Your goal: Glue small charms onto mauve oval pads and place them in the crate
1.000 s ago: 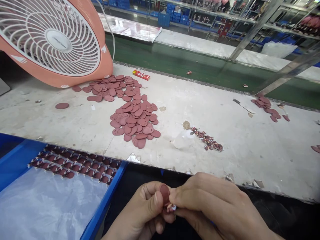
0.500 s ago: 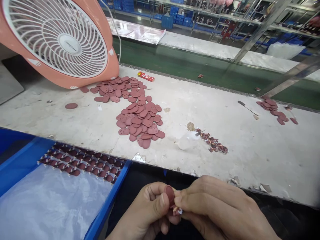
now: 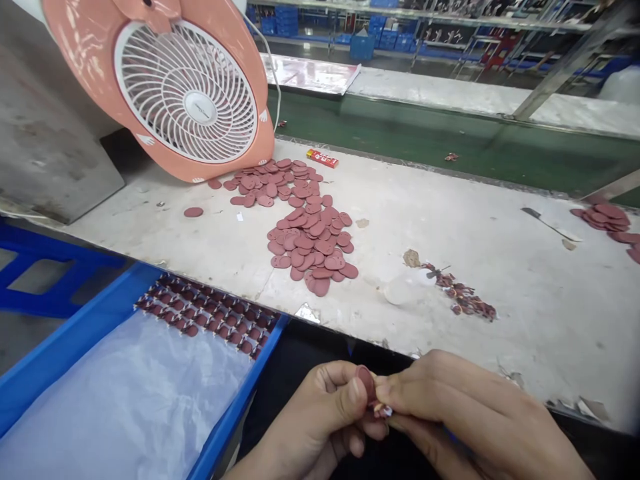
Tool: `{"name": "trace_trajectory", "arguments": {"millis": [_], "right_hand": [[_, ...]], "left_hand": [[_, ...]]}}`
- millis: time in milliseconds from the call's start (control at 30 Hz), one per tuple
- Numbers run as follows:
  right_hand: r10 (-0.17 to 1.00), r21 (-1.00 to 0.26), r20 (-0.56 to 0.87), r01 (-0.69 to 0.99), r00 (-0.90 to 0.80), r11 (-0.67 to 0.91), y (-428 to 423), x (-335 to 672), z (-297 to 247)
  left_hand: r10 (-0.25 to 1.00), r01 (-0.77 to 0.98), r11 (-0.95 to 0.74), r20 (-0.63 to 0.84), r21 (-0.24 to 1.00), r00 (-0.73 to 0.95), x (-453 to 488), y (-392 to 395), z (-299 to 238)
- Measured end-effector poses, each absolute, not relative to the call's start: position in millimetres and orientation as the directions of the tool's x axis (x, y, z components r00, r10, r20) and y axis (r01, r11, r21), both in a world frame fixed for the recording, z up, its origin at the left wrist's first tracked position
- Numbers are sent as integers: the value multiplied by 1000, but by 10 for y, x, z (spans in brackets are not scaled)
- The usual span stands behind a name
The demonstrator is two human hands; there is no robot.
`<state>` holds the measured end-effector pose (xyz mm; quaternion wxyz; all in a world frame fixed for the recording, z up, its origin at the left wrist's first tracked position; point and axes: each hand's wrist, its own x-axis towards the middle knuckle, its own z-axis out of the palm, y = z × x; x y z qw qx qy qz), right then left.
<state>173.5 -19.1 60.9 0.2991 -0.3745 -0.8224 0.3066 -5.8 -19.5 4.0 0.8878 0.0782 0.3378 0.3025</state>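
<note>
Between the thumb and fingers of my left hand point(image 3: 325, 413) is a dark red oval piece point(image 3: 365, 381). My right hand point(image 3: 450, 400) is closed at its edge, thumb and fingertips pressed to a small brown, orange and white figure part point(image 3: 383, 409) that touches the oval. Fingers cover most of the small part, so its shape is unclear. Both hands are together in front of the bench edge. Beyond them, a heap of similar red oval pieces point(image 3: 315, 243) lies on the bench, with small brown parts point(image 3: 465, 298) to its right.
An orange fan point(image 3: 193, 100) leans at the back left of the pale bench point(image 3: 380, 207). A blue tray point(image 3: 270, 367) at lower left holds rows of assembled pieces point(image 3: 215, 313) and white plastic film point(image 3: 125, 393). A thin tool point(image 3: 550, 223) and a red-yellow packet point(image 3: 323, 158) lie farther back.
The view has swung left, so the bench, fan and tray appear farther right. Both hands keep their hold on the oval piece and small part, with little change in finger position.
</note>
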Motion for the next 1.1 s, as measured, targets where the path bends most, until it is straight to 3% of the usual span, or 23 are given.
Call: {"name": "trace_trajectory", "arguments": {"millis": [400,867,1100], "right_hand": [[839,-757,196,466,-507,458,-176,1709,660],[848,-789,183,440,-498,429,-125,1712,654],[863,-764,216,472,-456,441,-111,1775,708]], "left_hand": [[550,-454,825,-666,338,504,-71,-120,273],[622,-504,774,-612,384,488,-16,-187,126],[601,-525,786,-606,327,521,-25,-140,127]]}}
